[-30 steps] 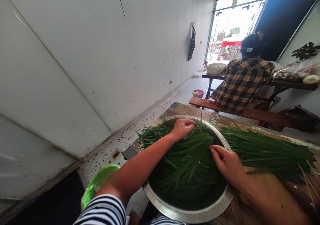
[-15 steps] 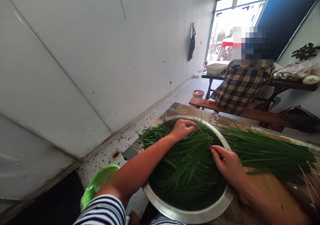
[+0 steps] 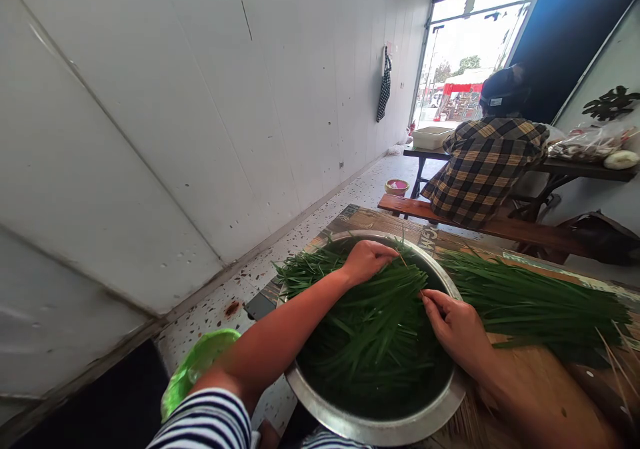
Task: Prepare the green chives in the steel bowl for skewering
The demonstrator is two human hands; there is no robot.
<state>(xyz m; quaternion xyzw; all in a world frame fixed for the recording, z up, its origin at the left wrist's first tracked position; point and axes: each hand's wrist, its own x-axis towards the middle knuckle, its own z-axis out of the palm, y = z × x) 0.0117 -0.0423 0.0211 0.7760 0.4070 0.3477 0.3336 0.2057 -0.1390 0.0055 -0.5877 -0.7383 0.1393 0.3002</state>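
Observation:
A wide steel basin [image 3: 373, 429] holds many long green garlic chives [image 3: 370, 332]. Over it, my left hand [image 3: 371, 261] is closed in a pinch at the upper end of a thin wooden skewer [image 3: 403, 259], near the far rim. The skewer runs into the gathered ends of a bunch of chives, which hide its middle. At the right of that bunch, my right hand [image 3: 453, 322] pinches between thumb and forefinger, where a short bit of the stick shows. The bunch's leaves trail down into the basin.
More chives [image 3: 530, 296] lie on the wooden table [image 3: 530, 369] to the right, with loose skewers [image 3: 613, 362] beside them. A green-lined bin [image 3: 195, 369] stands on the floor at left. Ahead, a person in a plaid shirt [image 3: 493, 169] sits on a bench [image 3: 405, 206].
My left hand has shifted slightly right along the skewer, closer to the chives, so less of the stick shows. My right hand stays in place.

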